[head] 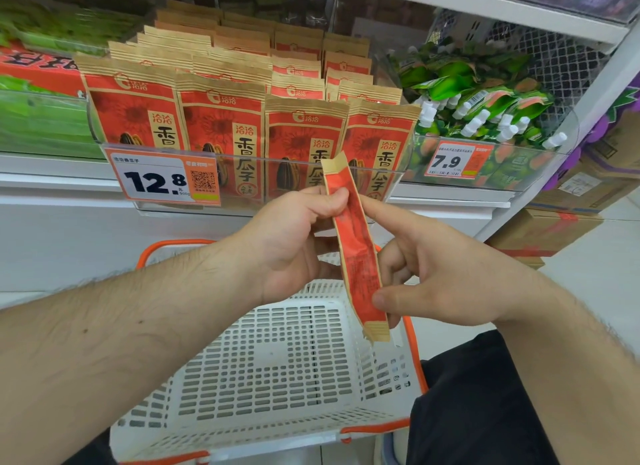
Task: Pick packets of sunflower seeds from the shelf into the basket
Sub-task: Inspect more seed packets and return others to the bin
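Observation:
A red and tan packet of sunflower seeds [355, 249] is held edge-on above the white perforated basket [277, 367]. My left hand [294, 242] grips its upper part with thumb and fingers. My right hand [446, 277] pinches its lower part, index finger stretched along the packet. Rows of the same packets [221, 118] stand upright in a clear bin on the shelf [69, 184] just behind my hands. The basket has orange handles and nothing lies inside it.
An orange price tag reading 12.8 [162, 178] hangs on the bin front. Green spouted pouches [485, 107] fill the bin at the right, tagged 7.9. Cardboard boxes [554, 222] are stacked on the floor at the far right. Green packs lie at the left.

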Action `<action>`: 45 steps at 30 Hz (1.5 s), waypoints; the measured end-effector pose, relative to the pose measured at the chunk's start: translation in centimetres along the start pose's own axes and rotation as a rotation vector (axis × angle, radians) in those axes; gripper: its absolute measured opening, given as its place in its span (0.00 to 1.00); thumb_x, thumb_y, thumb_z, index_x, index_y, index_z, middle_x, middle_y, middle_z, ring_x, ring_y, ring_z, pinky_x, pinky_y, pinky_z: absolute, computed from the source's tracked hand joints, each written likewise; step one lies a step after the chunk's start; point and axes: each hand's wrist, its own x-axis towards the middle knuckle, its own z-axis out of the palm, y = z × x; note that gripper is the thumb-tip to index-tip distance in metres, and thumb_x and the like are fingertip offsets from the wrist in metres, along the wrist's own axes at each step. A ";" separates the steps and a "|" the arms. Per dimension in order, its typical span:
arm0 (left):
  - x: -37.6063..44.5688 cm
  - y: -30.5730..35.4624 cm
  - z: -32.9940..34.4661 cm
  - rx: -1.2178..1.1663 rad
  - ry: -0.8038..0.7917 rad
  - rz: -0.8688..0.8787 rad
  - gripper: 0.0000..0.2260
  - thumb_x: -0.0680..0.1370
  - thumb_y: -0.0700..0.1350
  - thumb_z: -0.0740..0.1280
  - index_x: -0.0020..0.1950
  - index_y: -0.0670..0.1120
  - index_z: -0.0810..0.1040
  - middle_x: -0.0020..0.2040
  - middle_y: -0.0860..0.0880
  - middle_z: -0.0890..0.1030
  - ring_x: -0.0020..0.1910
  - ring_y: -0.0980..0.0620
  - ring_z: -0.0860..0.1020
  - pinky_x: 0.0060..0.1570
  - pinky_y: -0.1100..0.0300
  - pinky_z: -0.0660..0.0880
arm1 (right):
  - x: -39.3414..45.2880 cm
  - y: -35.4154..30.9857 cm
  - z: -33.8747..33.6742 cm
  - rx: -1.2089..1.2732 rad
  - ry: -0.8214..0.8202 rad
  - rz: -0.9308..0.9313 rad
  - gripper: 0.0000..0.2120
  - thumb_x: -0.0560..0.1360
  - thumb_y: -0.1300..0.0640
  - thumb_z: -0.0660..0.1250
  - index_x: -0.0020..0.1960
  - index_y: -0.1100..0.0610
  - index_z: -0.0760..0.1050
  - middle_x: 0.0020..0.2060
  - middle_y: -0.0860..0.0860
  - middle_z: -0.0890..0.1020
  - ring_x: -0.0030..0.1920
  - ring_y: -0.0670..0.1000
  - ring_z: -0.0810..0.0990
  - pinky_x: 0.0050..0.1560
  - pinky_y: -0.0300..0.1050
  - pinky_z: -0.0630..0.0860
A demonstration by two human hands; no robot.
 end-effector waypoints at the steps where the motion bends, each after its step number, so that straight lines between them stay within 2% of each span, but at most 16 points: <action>1: 0.0 0.0 0.0 -0.025 -0.007 -0.002 0.07 0.81 0.46 0.61 0.45 0.47 0.76 0.37 0.44 0.77 0.35 0.45 0.78 0.38 0.49 0.78 | 0.1 0.2 0.0 0.020 0.026 0.014 0.49 0.72 0.69 0.73 0.78 0.37 0.53 0.31 0.55 0.82 0.31 0.52 0.83 0.38 0.49 0.82; 4: 0.1 0.2 0.0 -0.114 -0.021 -0.010 0.09 0.81 0.46 0.61 0.56 0.45 0.77 0.39 0.44 0.79 0.36 0.46 0.78 0.42 0.49 0.78 | 0.5 0.8 0.0 0.063 0.187 0.078 0.47 0.65 0.50 0.77 0.78 0.42 0.57 0.29 0.51 0.78 0.28 0.44 0.76 0.33 0.37 0.73; 6: 0.1 0.2 0.1 -0.149 -0.022 -0.028 0.16 0.81 0.46 0.60 0.67 0.42 0.75 0.49 0.40 0.79 0.42 0.44 0.78 0.46 0.47 0.79 | 0.9 1.0 0.1 0.082 0.289 0.117 0.46 0.58 0.40 0.75 0.74 0.39 0.62 0.33 0.48 0.75 0.28 0.39 0.74 0.30 0.31 0.69; 8: 0.0 0.4 0.1 -0.167 -0.025 -0.038 0.19 0.82 0.47 0.59 0.71 0.40 0.70 0.55 0.36 0.78 0.48 0.42 0.79 0.47 0.47 0.80 | 1.2 1.4 0.0 0.093 0.363 0.154 0.41 0.55 0.36 0.73 0.67 0.33 0.66 0.39 0.42 0.78 0.33 0.36 0.76 0.31 0.29 0.71; 10: 0.0 0.5 0.1 -0.186 -0.034 -0.037 0.18 0.82 0.47 0.59 0.70 0.41 0.71 0.56 0.36 0.81 0.47 0.41 0.82 0.45 0.46 0.81 | 1.5 1.8 0.0 0.117 0.407 0.175 0.40 0.54 0.34 0.75 0.65 0.34 0.68 0.44 0.35 0.80 0.41 0.36 0.80 0.39 0.33 0.77; 13: -0.1 0.7 0.3 -0.197 -0.046 -0.028 0.12 0.82 0.47 0.59 0.63 0.44 0.74 0.51 0.38 0.83 0.43 0.42 0.84 0.43 0.45 0.82 | 1.9 2.3 0.1 0.244 0.463 0.155 0.37 0.57 0.40 0.79 0.64 0.47 0.75 0.49 0.46 0.86 0.48 0.48 0.86 0.48 0.48 0.82; 15: -0.1 0.8 0.3 -0.166 -0.034 -0.015 0.11 0.82 0.47 0.58 0.59 0.43 0.75 0.50 0.40 0.84 0.44 0.43 0.84 0.43 0.45 0.82 | 1.9 1.9 0.3 0.342 0.456 0.123 0.27 0.61 0.49 0.77 0.58 0.51 0.78 0.46 0.50 0.87 0.46 0.50 0.87 0.47 0.47 0.83; 18: -0.3 0.9 0.4 -0.061 -0.038 0.018 0.19 0.83 0.52 0.56 0.63 0.42 0.78 0.56 0.41 0.84 0.55 0.41 0.83 0.56 0.43 0.79 | 1.8 1.8 0.3 0.354 0.490 0.110 0.15 0.68 0.55 0.76 0.54 0.53 0.80 0.43 0.50 0.88 0.41 0.46 0.87 0.36 0.36 0.80; 20: -0.4 0.8 0.5 0.058 0.013 0.096 0.14 0.83 0.50 0.59 0.58 0.44 0.80 0.52 0.44 0.85 0.51 0.44 0.84 0.54 0.45 0.80 | 1.9 1.9 0.2 0.326 0.538 0.126 0.10 0.72 0.57 0.75 0.53 0.54 0.81 0.41 0.50 0.88 0.34 0.43 0.84 0.28 0.32 0.73; 22: -0.3 0.6 0.1 0.176 0.098 0.156 0.06 0.81 0.45 0.63 0.51 0.45 0.79 0.45 0.47 0.86 0.42 0.49 0.84 0.45 0.50 0.81 | 2.1 2.1 0.3 0.270 0.568 0.139 0.08 0.74 0.53 0.73 0.52 0.52 0.82 0.40 0.51 0.87 0.32 0.45 0.81 0.26 0.37 0.71; 26: -0.1 0.6 -0.2 0.216 0.114 0.157 0.03 0.81 0.42 0.65 0.48 0.45 0.77 0.40 0.47 0.84 0.36 0.51 0.80 0.40 0.53 0.77 | 2.3 2.2 0.2 0.255 0.661 0.134 0.18 0.79 0.46 0.63 0.47 0.61 0.82 0.35 0.56 0.86 0.30 0.56 0.78 0.26 0.41 0.72; 31: 0.0 0.4 -0.1 0.147 0.097 0.116 0.08 0.80 0.41 0.65 0.40 0.46 0.74 0.38 0.46 0.82 0.34 0.51 0.79 0.36 0.55 0.77 | 2.2 1.8 0.1 0.240 0.679 0.153 0.26 0.81 0.44 0.58 0.45 0.66 0.81 0.35 0.60 0.85 0.39 0.68 0.82 0.34 0.50 0.78; 33: 0.1 0.3 -0.3 0.127 0.112 0.103 0.10 0.80 0.41 0.65 0.38 0.46 0.73 0.37 0.46 0.81 0.34 0.50 0.78 0.36 0.55 0.76 | 2.2 1.9 0.1 0.244 0.654 0.159 0.27 0.81 0.44 0.57 0.45 0.66 0.81 0.35 0.59 0.85 0.38 0.67 0.82 0.34 0.49 0.78; 37: 0.3 0.2 -0.5 0.065 0.146 0.083 0.11 0.80 0.41 0.65 0.38 0.47 0.74 0.35 0.48 0.82 0.32 0.51 0.79 0.33 0.56 0.77 | 1.9 1.7 -0.2 0.224 0.528 0.195 0.22 0.82 0.47 0.59 0.42 0.62 0.81 0.32 0.55 0.85 0.29 0.54 0.77 0.28 0.38 0.73; 42: 0.5 0.1 -0.7 0.021 0.194 0.055 0.08 0.80 0.41 0.66 0.41 0.46 0.76 0.36 0.46 0.83 0.34 0.49 0.80 0.34 0.55 0.78 | 1.9 1.8 -0.1 0.163 0.462 0.182 0.18 0.79 0.47 0.62 0.45 0.59 0.83 0.37 0.56 0.86 0.42 0.69 0.83 0.41 0.56 0.81; 45: 0.5 0.1 -0.6 0.014 0.202 0.040 0.08 0.80 0.41 0.66 0.41 0.46 0.75 0.37 0.46 0.82 0.36 0.48 0.80 0.37 0.53 0.78 | 1.8 1.9 -0.2 0.165 0.443 0.161 0.17 0.78 0.46 0.62 0.45 0.57 0.83 0.37 0.56 0.87 0.42 0.69 0.83 0.40 0.56 0.81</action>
